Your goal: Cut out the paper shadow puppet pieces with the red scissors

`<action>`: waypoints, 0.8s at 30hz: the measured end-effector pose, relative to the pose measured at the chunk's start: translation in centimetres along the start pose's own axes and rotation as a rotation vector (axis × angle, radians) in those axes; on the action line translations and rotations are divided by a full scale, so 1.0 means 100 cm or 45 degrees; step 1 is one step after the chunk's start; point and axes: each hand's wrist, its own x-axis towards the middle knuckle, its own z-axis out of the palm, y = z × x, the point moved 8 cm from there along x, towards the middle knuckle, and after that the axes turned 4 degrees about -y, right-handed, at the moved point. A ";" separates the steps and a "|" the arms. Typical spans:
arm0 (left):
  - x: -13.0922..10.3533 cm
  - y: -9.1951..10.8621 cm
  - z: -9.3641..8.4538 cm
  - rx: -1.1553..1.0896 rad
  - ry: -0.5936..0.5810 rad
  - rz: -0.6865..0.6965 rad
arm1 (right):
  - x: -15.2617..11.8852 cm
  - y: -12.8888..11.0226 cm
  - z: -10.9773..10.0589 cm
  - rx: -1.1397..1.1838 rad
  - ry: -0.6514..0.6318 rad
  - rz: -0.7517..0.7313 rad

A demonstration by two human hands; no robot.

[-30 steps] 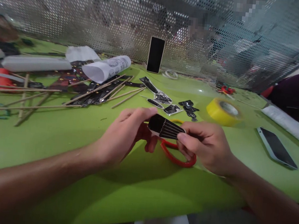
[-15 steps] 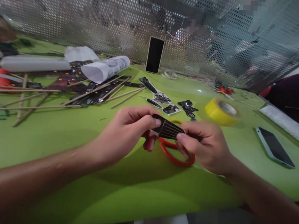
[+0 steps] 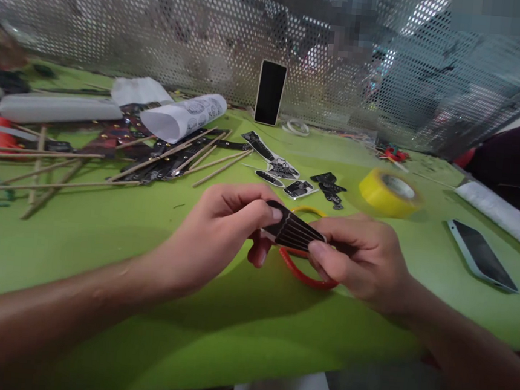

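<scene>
Between my hands is a black paper cutout (image 3: 300, 230) with thin pale lines running along it. My left hand (image 3: 230, 229) pinches its wider left end, thumb on top. At the narrower right end, my right hand (image 3: 363, 259) has thumb and fingers closed on it. Beneath the cutout lie scissors with a red and yellow handle (image 3: 302, 276), partly covered by my right hand; their blades are hidden. Just beyond my hands, several black-and-white printed cutouts (image 3: 299, 189) lie on the green table (image 3: 176, 321).
A roll of yellow tape (image 3: 387, 193) and a phone (image 3: 482, 256) lie to the right. Another phone (image 3: 270, 93) stands upright against the perforated metal screen (image 3: 120, 25). Thin wooden sticks (image 3: 60, 186) and rolled printed paper (image 3: 182, 117) are at left. A person's dark sleeve (image 3: 508, 162) shows far right.
The cutout has tilted slightly, its right end lower. My right hand has shifted a little right and down, with its grip kept. The left hand stays nearly still.
</scene>
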 end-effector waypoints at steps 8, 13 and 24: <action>-0.002 0.002 0.000 0.012 -0.009 -0.023 | 0.002 -0.004 0.001 -0.041 -0.006 -0.041; -0.001 0.002 0.002 -0.046 -0.008 -0.042 | 0.001 0.004 -0.002 -0.007 0.004 0.050; 0.007 0.003 0.006 0.101 -0.088 -0.105 | 0.003 0.022 -0.024 0.299 0.324 0.090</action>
